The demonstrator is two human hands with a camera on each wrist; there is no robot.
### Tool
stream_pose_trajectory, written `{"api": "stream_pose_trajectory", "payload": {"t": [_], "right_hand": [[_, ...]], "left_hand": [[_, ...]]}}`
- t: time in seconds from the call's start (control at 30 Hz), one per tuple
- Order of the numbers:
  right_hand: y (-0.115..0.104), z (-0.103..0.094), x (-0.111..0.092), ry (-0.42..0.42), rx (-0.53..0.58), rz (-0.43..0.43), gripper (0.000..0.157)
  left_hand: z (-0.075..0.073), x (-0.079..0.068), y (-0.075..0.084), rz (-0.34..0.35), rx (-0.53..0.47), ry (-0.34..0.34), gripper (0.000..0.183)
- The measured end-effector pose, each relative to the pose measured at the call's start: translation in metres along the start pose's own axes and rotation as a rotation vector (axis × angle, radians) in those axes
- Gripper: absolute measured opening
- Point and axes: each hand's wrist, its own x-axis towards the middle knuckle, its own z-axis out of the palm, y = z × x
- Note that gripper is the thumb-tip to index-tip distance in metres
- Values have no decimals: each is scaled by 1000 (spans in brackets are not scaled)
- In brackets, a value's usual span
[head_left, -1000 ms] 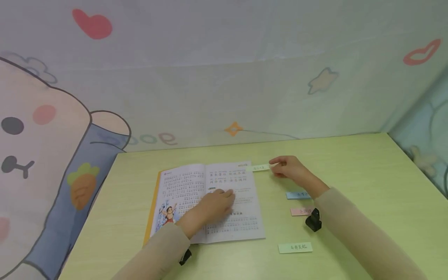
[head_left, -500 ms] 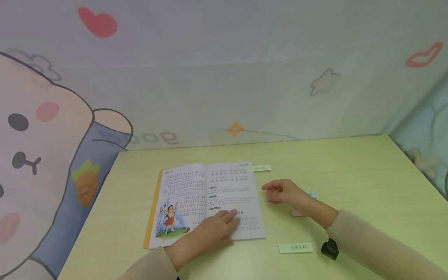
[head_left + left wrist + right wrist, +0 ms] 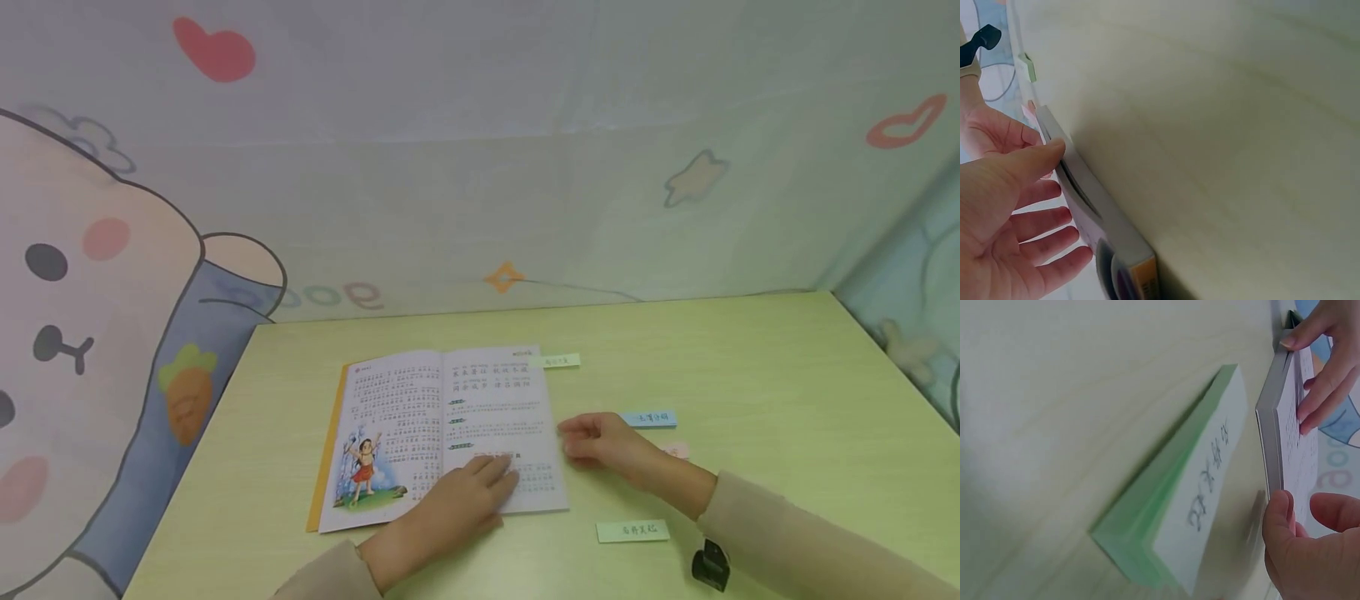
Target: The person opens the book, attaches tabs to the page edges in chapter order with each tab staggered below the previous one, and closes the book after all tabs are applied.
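Observation:
An open book (image 3: 498, 417) lies on the table, printed text on both pages and a cartoon figure on the left one. My left hand (image 3: 461, 500) rests on the lower part of the right page with fingers extended; its thumb (image 3: 1044, 159) is at the book's lower edge in the left wrist view. My right hand (image 3: 611, 446) is at the right edge of the book, fingertips right at the page edge. In the right wrist view a gap shows between its thumb and forefinger (image 3: 1335, 511). A pale green sticky note (image 3: 562, 361) juts out from the book's upper right edge.
Right of the book lie a blue sticky-note pad (image 3: 651, 418), a pink pad (image 3: 677, 451) partly behind my right hand, and a green pad (image 3: 632, 531) nearer the front, each bearing handwriting. A printed cloth (image 3: 420, 200) hangs behind the table (image 3: 787, 400).
My right hand has left the green sticky note and come down along the book's right edge. My left hand has slid lower on the right page. The green note stays in place.

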Motion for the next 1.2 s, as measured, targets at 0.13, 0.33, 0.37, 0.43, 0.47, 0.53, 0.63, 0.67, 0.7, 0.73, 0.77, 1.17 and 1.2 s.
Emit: {"api": "stream_pose_trajectory", "payload": {"t": [0.13, 0.33, 0.37, 0.43, 0.47, 0.53, 0.63, 0.67, 0.7, 0.73, 0.77, 1.17, 1.2], "right_hand": [[3, 2, -1, 1, 37, 23, 42], [4, 4, -2, -2, 79, 37, 42], [4, 4, -2, -6, 83, 38, 42], [4, 4, -2, -11, 91, 42, 42], [4, 4, -2, -14, 95, 46, 42], [4, 4, -2, -20, 99, 50, 43], [4, 4, -2, -15, 98, 58, 43], [4, 4, -2, -13, 98, 62, 43], [3, 4, -2, -8, 97, 66, 43], [3, 5, -2, -3, 98, 70, 42], [3, 5, -3, 1, 98, 75, 42], [1, 6, -4, -8, 124, 77, 43], [1, 6, -4, -11, 128, 75, 44]], "left_hand": [[3, 0, 1, -10, 23, 13, 51], [4, 0, 1, -10, 22, 23, 50], [4, 0, 1, -9, 12, 25, 50], [3, -1, 1, -8, -9, 30, 49], [3, -1, 1, -6, -21, 32, 49], [2, -2, 0, -4, -44, 38, 49], [0, -3, 0, 2, -69, 48, 49], [0, -3, 0, 2, -76, 49, 49], [0, -4, -1, 2, -81, 49, 49], [0, -4, -1, 1, -87, 49, 49], [-1, -4, -1, 0, -94, 49, 49], [3, -8, -3, 3, -114, 65, 47], [4, -8, -4, 2, -116, 68, 48]]}}
